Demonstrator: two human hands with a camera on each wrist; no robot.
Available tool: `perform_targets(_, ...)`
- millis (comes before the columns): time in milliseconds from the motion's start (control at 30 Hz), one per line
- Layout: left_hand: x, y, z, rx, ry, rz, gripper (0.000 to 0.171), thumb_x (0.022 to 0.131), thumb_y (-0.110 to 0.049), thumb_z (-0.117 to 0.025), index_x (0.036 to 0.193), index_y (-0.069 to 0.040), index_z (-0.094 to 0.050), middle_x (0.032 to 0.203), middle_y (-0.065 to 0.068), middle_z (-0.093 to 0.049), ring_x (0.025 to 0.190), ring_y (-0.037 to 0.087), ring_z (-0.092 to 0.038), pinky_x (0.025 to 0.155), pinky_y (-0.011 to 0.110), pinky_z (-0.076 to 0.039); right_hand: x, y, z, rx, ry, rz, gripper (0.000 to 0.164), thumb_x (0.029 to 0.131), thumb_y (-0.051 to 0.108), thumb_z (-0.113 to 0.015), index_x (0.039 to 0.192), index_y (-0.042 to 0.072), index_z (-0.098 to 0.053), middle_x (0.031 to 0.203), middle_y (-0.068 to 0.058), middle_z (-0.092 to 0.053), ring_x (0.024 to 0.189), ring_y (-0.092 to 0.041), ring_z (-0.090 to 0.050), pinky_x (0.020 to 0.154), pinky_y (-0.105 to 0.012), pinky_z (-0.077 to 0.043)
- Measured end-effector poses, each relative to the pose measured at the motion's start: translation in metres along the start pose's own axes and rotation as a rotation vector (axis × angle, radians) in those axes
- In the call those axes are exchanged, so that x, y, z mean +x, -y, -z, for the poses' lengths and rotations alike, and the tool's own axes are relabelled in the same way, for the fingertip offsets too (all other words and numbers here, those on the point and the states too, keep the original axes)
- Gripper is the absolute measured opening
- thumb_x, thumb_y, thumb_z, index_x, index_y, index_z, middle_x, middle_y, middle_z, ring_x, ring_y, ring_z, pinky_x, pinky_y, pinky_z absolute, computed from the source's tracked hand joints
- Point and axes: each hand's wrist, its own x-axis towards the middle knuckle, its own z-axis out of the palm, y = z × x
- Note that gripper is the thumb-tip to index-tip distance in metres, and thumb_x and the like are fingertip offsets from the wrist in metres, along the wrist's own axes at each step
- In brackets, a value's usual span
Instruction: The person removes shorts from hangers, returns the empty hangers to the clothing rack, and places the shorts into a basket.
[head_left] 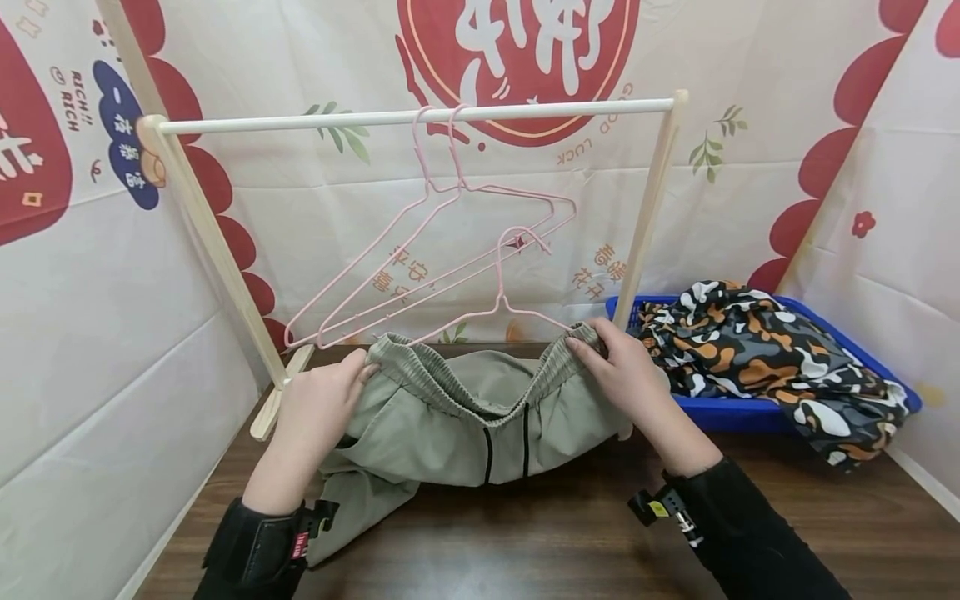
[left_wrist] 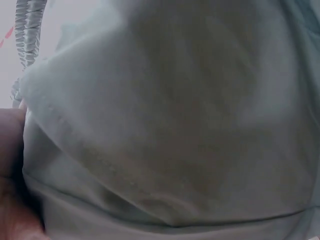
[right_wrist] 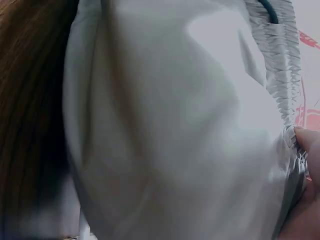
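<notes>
Grey-green pants point(head_left: 450, 450) with a gathered elastic waistband and two black drawstrings hang between my hands, lower folds spreading to the left. My left hand point(head_left: 318, 408) pinches the left end of the waistband, and my right hand point(head_left: 626, 371) grips the right end. A pink hanger point(head_left: 501, 287) stands up from the waist opening, its ends reaching the waistband at both sides and its hook below the rail. The wrist views are mostly filled by pants fabric point(left_wrist: 165, 110), with the right hand's thumb point(right_wrist: 310, 140) at the waistband. The hanger's lower part is hidden.
A wooden rack with a white rail point(head_left: 300, 123) stands behind the pants. Two more pink hangers point(head_left: 401, 250) hang from it. At right, a blue basket point(head_left: 723, 412) holds camouflage-patterned fabric point(head_left: 750, 342) spilling over its front edge. Below is a brown wooden table point(head_left: 510, 542).
</notes>
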Motion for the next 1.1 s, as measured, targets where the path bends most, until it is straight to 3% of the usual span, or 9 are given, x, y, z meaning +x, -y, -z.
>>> perform_targets(133,0.003,-0.006,-0.001,0.006,-0.034,-0.024,0.024,0.090,-0.023,-0.067,0.081,-0.009,-0.049,0.048,0.001,-0.032,0.040,0.019,-0.033,0.036,0.035,-0.025,0.002,0.003,0.001,0.021,-0.022,0.012,0.032,0.099,0.032,-0.058,0.119,0.007,-0.060,0.103,-0.016,-0.063,0.091,-0.034,-0.058,0.075,-0.047,-0.042)
perform_targets(667,0.013,-0.021,-0.003,-0.004,-0.045,-0.034,0.030,0.089,-0.023,-0.069,0.075,-0.009,-0.046,0.048,-0.001,-0.029,0.040,0.015,-0.029,0.038,0.032,-0.024,0.003,0.029,0.002,0.118,-0.016,0.042,0.045,0.096,0.033,-0.064,0.130,0.006,-0.056,0.125,-0.016,-0.058,0.112,-0.034,-0.056,0.090,-0.050,-0.042)
perform_targets(933,0.016,-0.032,-0.005,-0.009,-0.045,-0.060,0.028,0.088,-0.022,-0.069,0.077,-0.009,-0.047,0.051,0.000,-0.037,0.039,0.018,-0.036,0.037,0.033,-0.026,0.001,0.050,0.004,0.157,-0.039,0.021,0.045,0.093,0.037,-0.066,0.127,0.008,-0.059,0.116,-0.010,-0.059,0.094,-0.025,-0.057,0.076,-0.041,-0.046)
perform_targets(1100,0.017,-0.039,-0.007,-0.018,-0.036,-0.064,0.027,0.088,-0.022,-0.070,0.077,-0.010,-0.048,0.052,0.001,-0.041,0.040,0.018,-0.039,0.038,0.032,-0.026,0.000,0.060,0.006,0.147,-0.078,-0.041,0.047,0.091,0.047,-0.065,0.120,0.009,-0.060,0.099,-0.009,-0.061,0.081,-0.024,-0.056,0.069,-0.039,-0.044)
